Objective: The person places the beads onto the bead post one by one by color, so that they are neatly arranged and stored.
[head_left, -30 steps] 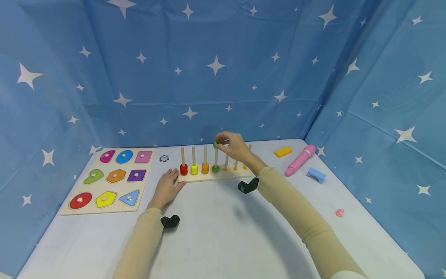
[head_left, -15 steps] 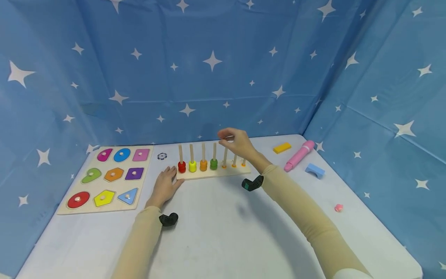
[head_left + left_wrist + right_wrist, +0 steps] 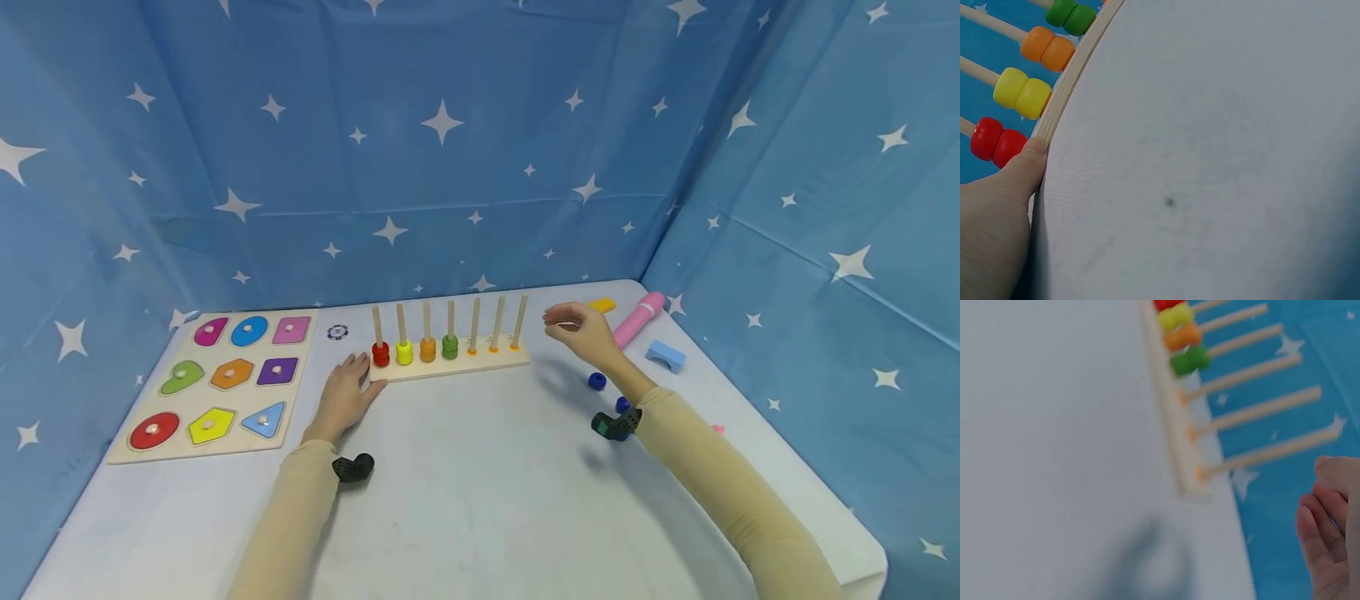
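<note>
A wooden bead rack (image 3: 450, 367) with upright pegs stands toward the back. Red beads (image 3: 381, 354), yellow beads (image 3: 404, 352), orange beads (image 3: 427, 350) and green beads (image 3: 450, 347) sit in pairs on its left pegs; the three right pegs are bare. My left hand (image 3: 343, 400) rests against the rack's left end, its thumb pressing the front edge by the red beads. My right hand (image 3: 588, 333) hovers right of the rack, fingers bent and thumb apart, holding nothing. Below it lie a blue bead (image 3: 597, 381) and another blue bead (image 3: 622, 404), partly hidden by the wrist.
A shape puzzle board (image 3: 217, 383) lies on the left, with a round chip (image 3: 337, 332) beside it. On the right are a yellow block (image 3: 602, 305), a pink marker-like stick (image 3: 639, 319), a blue arch block (image 3: 665, 356) and a small pink piece (image 3: 718, 429).
The green bead that my right hand held above the fourth peg has been released onto it. My right hand has moved right, off the rack. The left hand stays at the rack's end.
</note>
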